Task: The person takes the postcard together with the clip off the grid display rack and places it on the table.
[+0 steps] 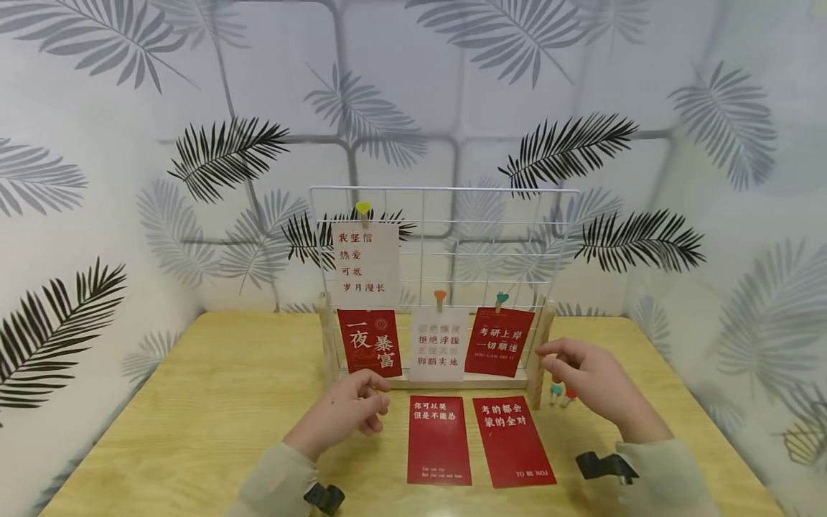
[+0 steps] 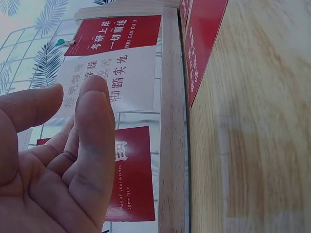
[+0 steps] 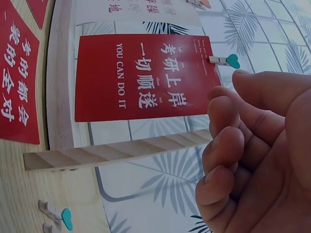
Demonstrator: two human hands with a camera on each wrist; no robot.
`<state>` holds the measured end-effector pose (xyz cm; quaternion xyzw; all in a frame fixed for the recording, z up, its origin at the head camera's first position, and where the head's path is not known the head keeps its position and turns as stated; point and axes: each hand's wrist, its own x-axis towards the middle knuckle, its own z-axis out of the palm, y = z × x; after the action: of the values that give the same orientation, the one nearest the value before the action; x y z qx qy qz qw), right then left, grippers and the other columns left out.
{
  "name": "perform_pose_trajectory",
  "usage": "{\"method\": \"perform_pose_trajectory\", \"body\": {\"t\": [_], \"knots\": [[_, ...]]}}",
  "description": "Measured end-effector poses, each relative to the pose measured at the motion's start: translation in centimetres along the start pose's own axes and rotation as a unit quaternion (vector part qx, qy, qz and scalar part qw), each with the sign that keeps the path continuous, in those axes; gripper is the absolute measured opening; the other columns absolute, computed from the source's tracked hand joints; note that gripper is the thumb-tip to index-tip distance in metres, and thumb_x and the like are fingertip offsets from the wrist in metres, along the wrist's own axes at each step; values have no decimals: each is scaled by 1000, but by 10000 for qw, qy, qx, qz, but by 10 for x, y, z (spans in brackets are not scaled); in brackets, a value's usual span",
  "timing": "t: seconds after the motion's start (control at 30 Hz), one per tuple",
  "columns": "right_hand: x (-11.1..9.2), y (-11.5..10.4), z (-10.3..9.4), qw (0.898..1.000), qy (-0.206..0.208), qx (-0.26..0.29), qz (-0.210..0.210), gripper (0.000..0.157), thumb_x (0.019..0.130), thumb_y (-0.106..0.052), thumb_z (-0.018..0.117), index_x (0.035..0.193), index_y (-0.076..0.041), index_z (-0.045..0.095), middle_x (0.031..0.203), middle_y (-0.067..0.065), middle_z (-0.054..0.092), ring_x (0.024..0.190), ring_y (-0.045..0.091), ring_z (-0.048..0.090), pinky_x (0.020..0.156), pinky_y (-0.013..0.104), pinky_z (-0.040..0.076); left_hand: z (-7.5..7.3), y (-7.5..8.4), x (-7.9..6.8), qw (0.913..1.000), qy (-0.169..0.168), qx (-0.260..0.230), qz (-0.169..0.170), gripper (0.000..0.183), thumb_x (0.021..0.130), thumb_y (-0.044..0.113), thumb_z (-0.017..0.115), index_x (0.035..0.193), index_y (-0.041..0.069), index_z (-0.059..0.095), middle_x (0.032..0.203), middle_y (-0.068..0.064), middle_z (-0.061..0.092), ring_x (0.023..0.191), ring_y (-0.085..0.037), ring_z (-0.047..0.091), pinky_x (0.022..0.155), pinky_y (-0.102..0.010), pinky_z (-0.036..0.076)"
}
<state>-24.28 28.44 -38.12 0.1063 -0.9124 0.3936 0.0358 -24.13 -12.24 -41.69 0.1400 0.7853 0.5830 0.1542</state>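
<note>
Cards hang on a white wire grid rack (image 1: 452, 189) in a wooden base (image 1: 484, 383). A white card (image 1: 366, 276) under a yellow heart clip (image 1: 363, 208) hangs above a red card (image 1: 370, 352). Beside them are a white card (image 1: 439, 352) with an orange clip (image 1: 441, 296) and a red card (image 1: 499, 345) with a teal clip (image 1: 502, 298). My left hand (image 1: 349, 408), fingers loosely bent, hovers before the lower left card, holding nothing. Near the rack's right post, my right hand (image 1: 597, 380) has loosely curled fingers and is empty; the right wrist view shows them apart from the red card.
Two red cards, one left (image 1: 439, 445) and one right (image 1: 515, 449), lie flat on the wooden table (image 1: 245, 402) before the rack. Loose clips, teal (image 1: 555, 390) and red (image 1: 570, 393), lie by the right post. Leaf-patterned wallpaper (image 1: 400, 43) stands behind.
</note>
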Motion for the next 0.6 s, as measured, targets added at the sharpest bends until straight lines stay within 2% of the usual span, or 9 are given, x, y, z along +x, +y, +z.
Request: {"method": "perform_pose_trajectory", "body": {"t": [0.17, 0.33, 0.6], "knots": [[-2, -1, 7, 9998, -56, 36, -182, 29, 101, -29, 64, 124, -11, 69, 81, 3, 63, 75, 24, 59, 54, 33, 51, 0, -3, -1, 9999, 61, -17, 82, 27, 99, 20, 66, 118, 1, 59, 92, -12, 63, 71, -25, 68, 68, -38, 60], [-4, -4, 13, 9996, -73, 65, -262, 30, 101, -31, 65, 122, -12, 69, 84, 6, 66, 81, 24, 62, 57, 34, 51, -2, -1, -3, 9997, 75, -68, 220, 26, 101, 16, 62, 120, -1, 58, 94, -13, 63, 73, -26, 69, 68, -39, 59], [-4, -18, 21, 9984, 106, 241, -503, 26, 102, -27, 64, 121, -11, 70, 72, 2, 60, 58, 17, 53, 49, 32, 47, -11, 9, -7, 9990, 256, -58, 360, 25, 101, 17, 62, 120, 2, 57, 95, -15, 62, 75, -27, 68, 70, -39, 59]]}}
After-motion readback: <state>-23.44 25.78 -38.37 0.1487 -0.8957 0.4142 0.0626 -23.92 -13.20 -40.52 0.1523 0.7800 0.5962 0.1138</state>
